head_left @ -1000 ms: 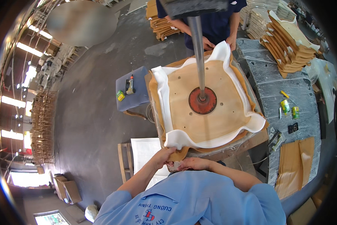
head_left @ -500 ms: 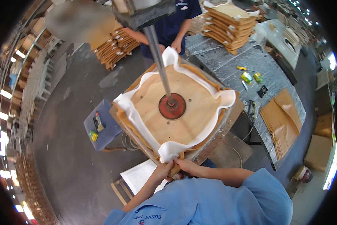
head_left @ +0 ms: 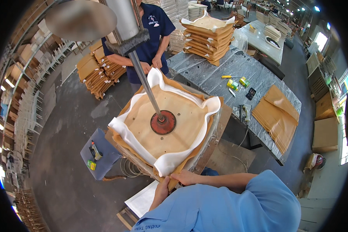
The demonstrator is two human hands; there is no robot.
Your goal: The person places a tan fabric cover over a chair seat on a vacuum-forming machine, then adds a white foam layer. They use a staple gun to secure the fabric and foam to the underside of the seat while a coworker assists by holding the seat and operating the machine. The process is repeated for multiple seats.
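A plywood seat panel [head_left: 137,124] lies face up, with white padding [head_left: 167,164] curling up round its edge. Outside the padding runs a tan leather-like cover [head_left: 193,156]. A red round press foot [head_left: 170,125] on a metal rod [head_left: 145,79] bears on the middle of the panel. At the corner nearest my body, my left hand [head_left: 162,187] pinches the cover, fingers closed. My right hand [head_left: 185,177] grips the same corner just beside it, also closed. Part of both hands' fingers is hidden under the folds.
A co-worker [head_left: 143,46] stands at the far corner, hands at the cover. To the right, a plastic-covered table [head_left: 210,71] bears stacked covered panels [head_left: 209,40], tan sheets [head_left: 275,116] and small boxes. On the left, a blue-grey stool [head_left: 100,149] holds a staple gun [head_left: 95,150].
My view has tilted upward, showing more of the co-worker and the hall. Both my hands keep hold of the near corner. The co-worker's hands stay near the far corner.
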